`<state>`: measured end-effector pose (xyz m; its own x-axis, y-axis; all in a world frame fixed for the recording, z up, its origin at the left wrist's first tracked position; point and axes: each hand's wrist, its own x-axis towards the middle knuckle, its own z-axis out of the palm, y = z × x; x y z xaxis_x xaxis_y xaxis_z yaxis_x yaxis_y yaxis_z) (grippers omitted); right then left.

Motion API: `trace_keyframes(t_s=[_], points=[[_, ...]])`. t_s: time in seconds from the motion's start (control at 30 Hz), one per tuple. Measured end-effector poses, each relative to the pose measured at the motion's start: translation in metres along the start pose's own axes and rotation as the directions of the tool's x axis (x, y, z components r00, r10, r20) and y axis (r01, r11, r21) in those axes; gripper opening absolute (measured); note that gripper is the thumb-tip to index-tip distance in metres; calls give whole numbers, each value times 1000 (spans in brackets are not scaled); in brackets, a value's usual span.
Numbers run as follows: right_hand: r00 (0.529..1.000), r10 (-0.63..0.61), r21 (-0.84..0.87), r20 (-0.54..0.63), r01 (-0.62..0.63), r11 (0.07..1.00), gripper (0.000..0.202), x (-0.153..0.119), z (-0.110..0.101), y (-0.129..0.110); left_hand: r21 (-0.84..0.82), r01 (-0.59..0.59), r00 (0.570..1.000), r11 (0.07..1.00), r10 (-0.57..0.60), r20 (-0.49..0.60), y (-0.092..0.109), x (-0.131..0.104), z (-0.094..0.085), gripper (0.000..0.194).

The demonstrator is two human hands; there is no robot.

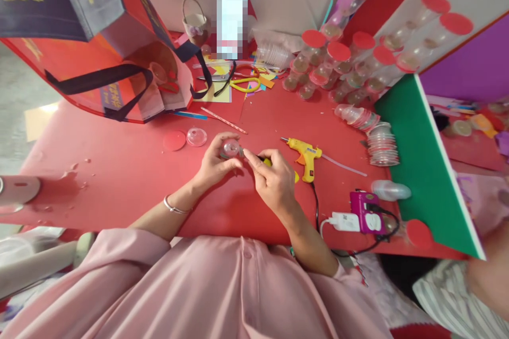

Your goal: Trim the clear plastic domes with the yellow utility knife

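Note:
My left hand is closed around a small clear plastic dome lid, thumb and fingers at its edge. My right hand grips a slim yellow-and-black tool, mostly hidden by the fingers. Its front end and my right index finger point at the lid's right edge; whether they touch it I cannot tell. Another clear dome lid lies beyond my left hand, beside a flat red disc. To the right of my right hand rests a yellow hot glue gun, a glue stick poking out of its back.
A large red bag stands at the back left. Scissors lie on paper scraps. Red-topped clear cup figures crowd the back right, near stacked lids. A purple power adapter with cables sits by a green divider.

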<state>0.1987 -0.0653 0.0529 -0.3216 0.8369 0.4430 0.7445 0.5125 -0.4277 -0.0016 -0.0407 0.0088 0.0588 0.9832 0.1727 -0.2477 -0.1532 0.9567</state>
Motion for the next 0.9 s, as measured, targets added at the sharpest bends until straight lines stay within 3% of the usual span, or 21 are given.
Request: trace_keyframes(t_s=[0.17, 0.6, 0.9], points=[[999, 2, 35, 54, -4, 999, 43, -6, 10, 3, 142, -27, 995, 989, 41, -95, -5, 2, -5, 76], [992, 66, 25, 104, -69, 997, 42, -8, 10, 0, 218, 58, 995, 974, -39, -92, -9, 0, -4, 72], [986, 118, 36, 119, -123, 992, 48, -10, 12, -1, 281, 45, 994, 959, -14, -110, -8, 1, -2, 79]])
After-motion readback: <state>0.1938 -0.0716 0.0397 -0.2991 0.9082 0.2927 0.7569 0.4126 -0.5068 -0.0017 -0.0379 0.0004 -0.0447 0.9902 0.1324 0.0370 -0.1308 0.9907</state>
